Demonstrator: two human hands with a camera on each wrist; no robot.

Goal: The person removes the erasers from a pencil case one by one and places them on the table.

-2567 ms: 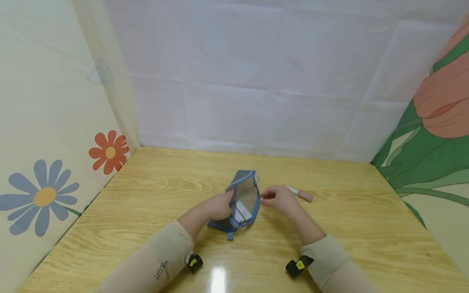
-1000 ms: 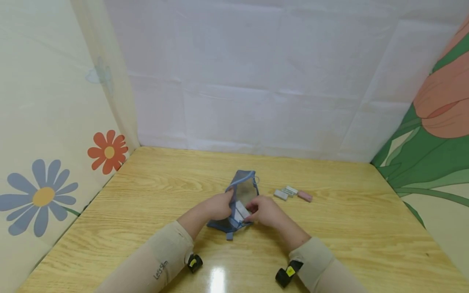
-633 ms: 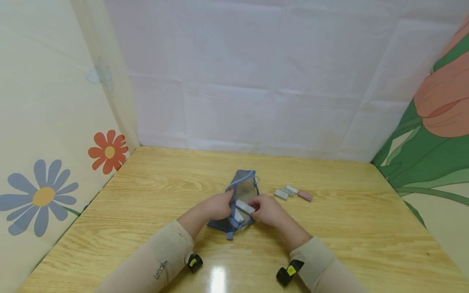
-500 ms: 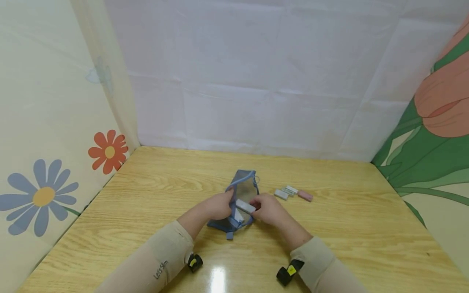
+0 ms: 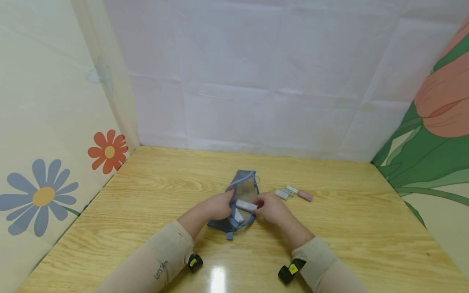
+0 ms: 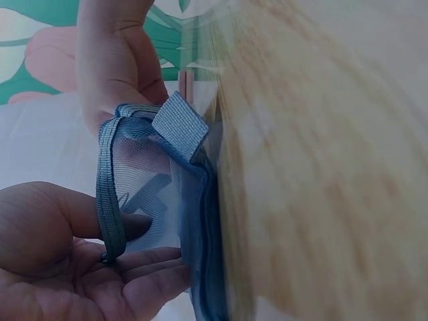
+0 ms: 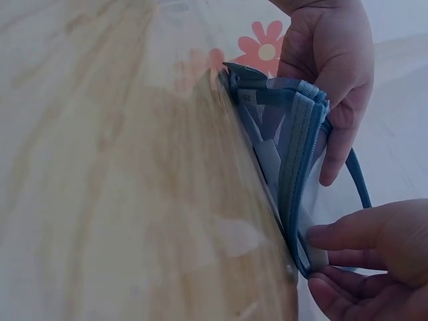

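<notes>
A blue mesh zip pouch (image 5: 229,224) lies on its side on the table, mouth to the right. My left hand (image 5: 220,205) holds its upper edge, thumb (image 6: 137,226) inside and fingers outside, keeping the mouth wide. At the mouth, my right hand (image 5: 272,208) pinches one end of a small white rectangular block (image 5: 246,206), whose other end is still inside the pouch. A second white block (image 5: 238,216) lies lower in the pouch. In the right wrist view, the right thumb and fingers grip the block (image 7: 315,249) right at the zip edge.
Right of the pouch lie a small pale block (image 5: 281,194), a white-and-green piece (image 5: 290,190) and a pink block (image 5: 305,195) on the wooden table (image 5: 348,228). A white cloth (image 5: 256,93) hangs behind; flowered cloths flank the sides.
My right hand has gone from beside the pouch into its mouth, taken hold of a white block, and drawn it slightly up and right. The left hand has stayed in place.
</notes>
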